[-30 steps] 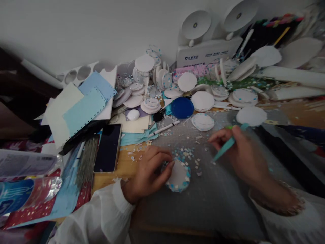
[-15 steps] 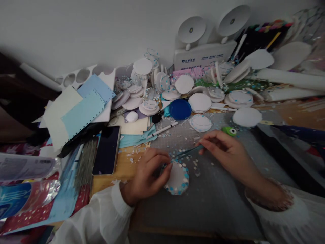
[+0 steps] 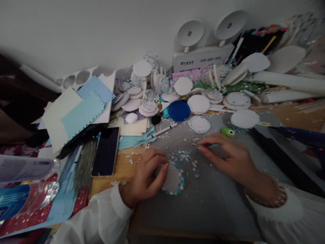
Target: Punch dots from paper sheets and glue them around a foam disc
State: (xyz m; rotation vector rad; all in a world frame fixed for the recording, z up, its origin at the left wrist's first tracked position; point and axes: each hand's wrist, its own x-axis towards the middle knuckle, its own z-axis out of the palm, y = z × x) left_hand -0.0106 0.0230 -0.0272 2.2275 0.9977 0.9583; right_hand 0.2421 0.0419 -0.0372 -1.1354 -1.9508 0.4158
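A white disc (image 3: 170, 180) edged with small blue and white pieces lies on the grey cutting mat (image 3: 200, 210). Around its left edge curl the fingers of my left hand (image 3: 148, 174), thumb and forefinger pinched at the rim. My right hand (image 3: 225, 154) is to the right above the mat, closed round a thin teal tool, mostly hidden by the fingers and blurred. Small blue and white flower-shaped bits (image 3: 181, 155) are scattered just beyond the disc. A green punch (image 3: 226, 132) sits behind my right hand.
Stacks of white discs (image 3: 198, 103), a blue round lid (image 3: 179, 110) and a white pen (image 3: 165, 130) lie farther back. A phone (image 3: 106, 151) and coloured paper sheets (image 3: 83, 110) are on the left. A black strip (image 3: 284, 159) lies at right.
My right hand has drawn the teal tool away from the disc, uncovering the small scattered bits. The disc has shifted slightly left with my left hand beside it.
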